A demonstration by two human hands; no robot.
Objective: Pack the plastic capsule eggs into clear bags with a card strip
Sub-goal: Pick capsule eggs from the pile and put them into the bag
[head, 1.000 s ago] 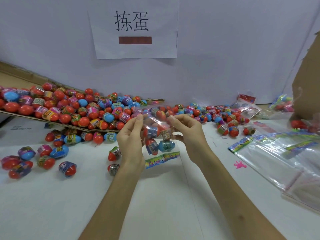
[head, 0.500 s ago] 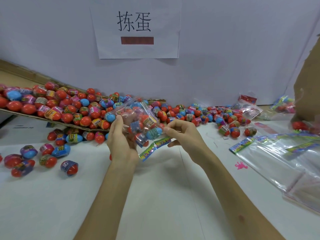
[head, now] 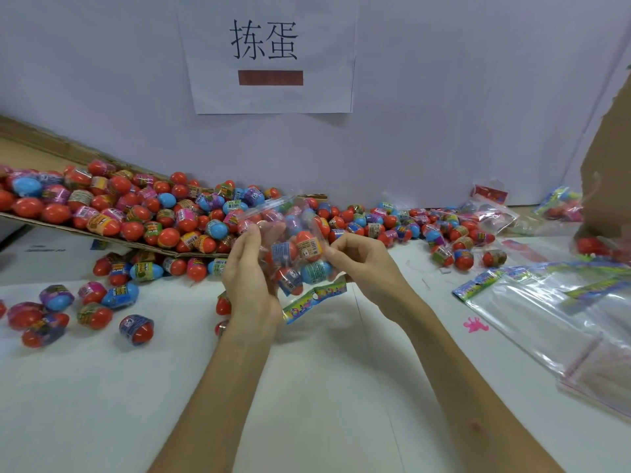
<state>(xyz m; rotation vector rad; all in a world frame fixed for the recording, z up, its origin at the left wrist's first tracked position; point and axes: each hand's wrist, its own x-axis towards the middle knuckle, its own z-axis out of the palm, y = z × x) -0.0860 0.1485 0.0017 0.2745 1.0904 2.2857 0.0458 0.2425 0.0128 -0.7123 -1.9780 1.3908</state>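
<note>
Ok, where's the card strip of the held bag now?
Head view, centre: the card strip hangs at the lower end of the bag, between the left hand and right hand.

The paper sign (head: 273, 54) on the wall reads "拣蛋".

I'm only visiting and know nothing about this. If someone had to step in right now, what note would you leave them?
Left hand: holds the clear bag from the left, lifted off the table.
Right hand: pinches the bag's right edge.
Things: several capsule eggs sit inside the bag, and the card strip hangs at its lower end. Loose eggs are heaped on the cardboard and the table. Empty bags are stacked on the right.
Done: this bag is filled.
Left: probably close its top, set it aside, then fill the next bag.
</note>
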